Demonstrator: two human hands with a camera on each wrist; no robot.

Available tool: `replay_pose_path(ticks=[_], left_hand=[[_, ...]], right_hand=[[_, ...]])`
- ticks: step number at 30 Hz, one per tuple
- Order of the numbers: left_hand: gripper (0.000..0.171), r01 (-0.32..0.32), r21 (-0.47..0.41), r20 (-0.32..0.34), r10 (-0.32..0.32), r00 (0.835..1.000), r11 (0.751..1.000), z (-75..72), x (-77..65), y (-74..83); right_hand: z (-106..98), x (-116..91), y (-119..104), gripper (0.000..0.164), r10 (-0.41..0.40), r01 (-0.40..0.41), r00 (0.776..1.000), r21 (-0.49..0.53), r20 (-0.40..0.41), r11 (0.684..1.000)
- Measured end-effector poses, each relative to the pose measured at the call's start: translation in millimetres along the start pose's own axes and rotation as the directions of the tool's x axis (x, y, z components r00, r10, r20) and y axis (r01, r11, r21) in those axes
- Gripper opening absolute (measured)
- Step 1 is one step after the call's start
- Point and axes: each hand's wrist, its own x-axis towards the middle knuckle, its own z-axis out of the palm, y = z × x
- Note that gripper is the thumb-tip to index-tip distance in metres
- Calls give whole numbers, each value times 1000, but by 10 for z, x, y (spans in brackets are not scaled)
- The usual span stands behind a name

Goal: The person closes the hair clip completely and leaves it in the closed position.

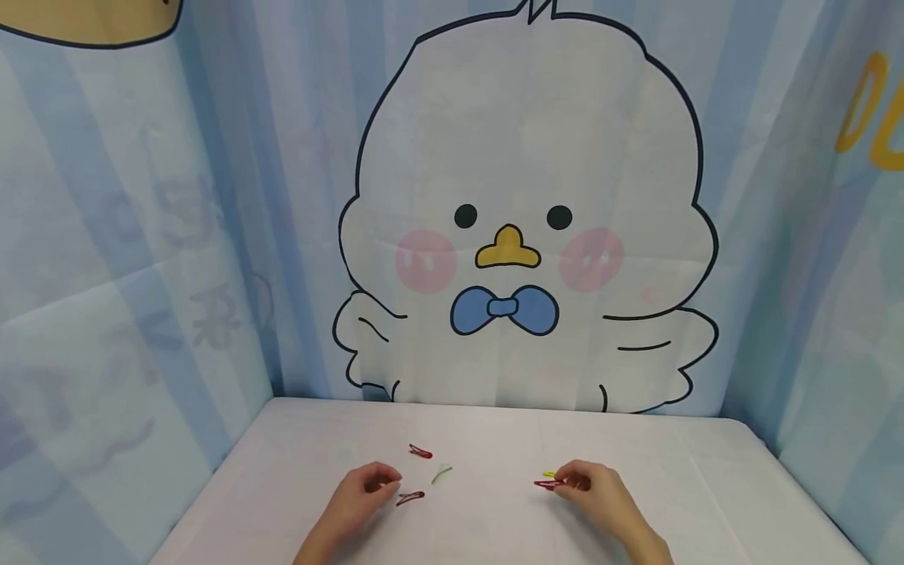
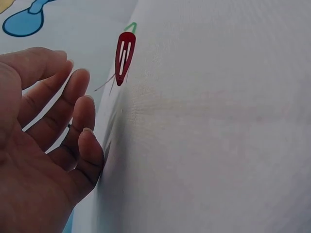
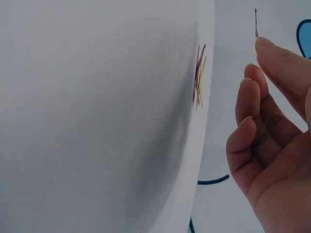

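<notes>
My right hand [image 1: 600, 498] pinches a dark red snap hair clip [image 3: 256, 22] between thumb and forefinger; the right wrist view shows it edge-on, pointing up from the fingertips. Beneath that hand, a small bunch of hair clips lies on the table, among them a yellow hair clip [image 1: 548, 474]. My left hand [image 1: 362, 496] hovers low with loosely curved fingers and nothing between them. Just beside its fingertips lies a red hair clip [image 2: 126, 37] with two slots. A pale green hair clip [image 1: 441, 474] and another red hair clip [image 1: 421, 451] lie farther back.
The white-covered table [image 1: 487, 534] ends at a cloth backdrop [image 1: 523, 141] printed with a cartoon bird. Striped blue cloth walls [image 1: 92, 235] close off both sides.
</notes>
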Motion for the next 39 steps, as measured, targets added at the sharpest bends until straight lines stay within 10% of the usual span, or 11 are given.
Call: replay_pose_path(ticks=[39], left_hand=[[9,-43,175,81,29,996,984,14,0,-127]], right_hand=[[-58,13,174,11,170,-153,973,-115,154,982]])
